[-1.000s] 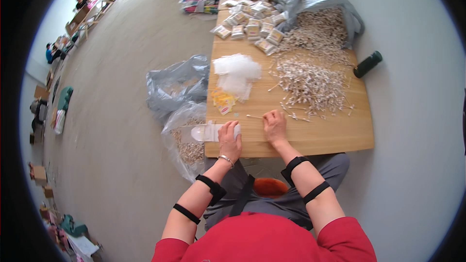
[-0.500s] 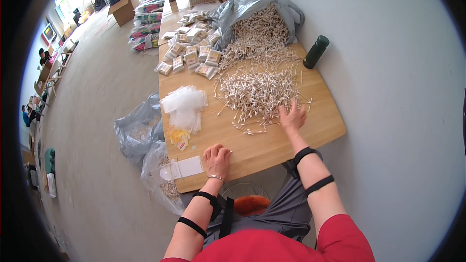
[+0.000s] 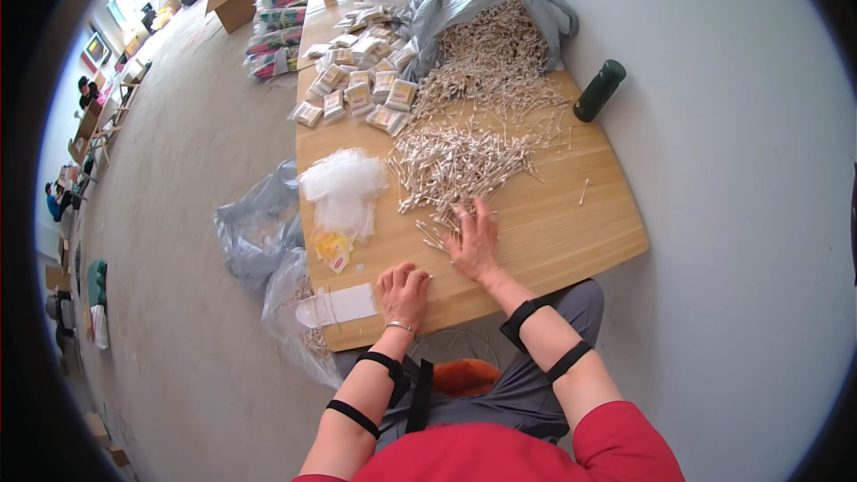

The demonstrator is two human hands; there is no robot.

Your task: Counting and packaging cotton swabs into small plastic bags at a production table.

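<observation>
My left hand (image 3: pixel 403 296) rests curled on the wooden table near its front edge, and a white tip of a cotton swab pokes out by the fingers. How many swabs are inside it is hidden. Fingers apart, my right hand (image 3: pixel 475 245) touches the near edge of a loose pile of cotton swabs (image 3: pixel 460 161). A few swabs lie just left of its thumb. Behind the pile, a grey plastic bag (image 3: pixel 562 22) lies on its side with a larger mass of swabs spilling out.
Left on the table (image 3: pixel 571 214) lie clear plastic sachets (image 3: pixel 344 183), yellow cards (image 3: pixel 335 250) and a white card strip (image 3: pixel 344 306). Filled swab packets (image 3: pixel 361 94) are heaped behind them. A dark green bottle (image 3: pixel 600 91) stands near the wall. Plastic bags (image 3: pixel 259 232) hang beside the table.
My right hand has swept left and nearer to me along the front of the pile, whose right side has shifted left. One swab lies alone at the right. My left hand has stayed put.
</observation>
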